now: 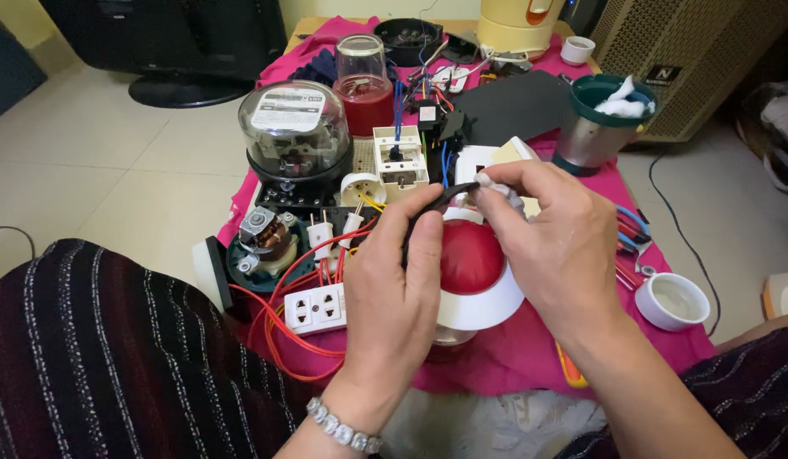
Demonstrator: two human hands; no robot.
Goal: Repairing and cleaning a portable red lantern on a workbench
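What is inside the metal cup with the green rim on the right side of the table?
White crumpled material, like cotton or tissue, fills the top of the metal cup. Anything beneath it is covered and cannot be seen.

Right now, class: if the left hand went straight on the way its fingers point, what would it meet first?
Probably the white switch block. The left hand points up-table holding a black cable; depth is unclear.

Both hands met over a red-and-white blender base point(470, 263). The left hand point(394, 280) pinched a black cable point(436, 202), while the right hand point(555, 238) gripped its pale end. A white socket strip point(315, 308) with orange wires point(279, 327) lay just beside them.
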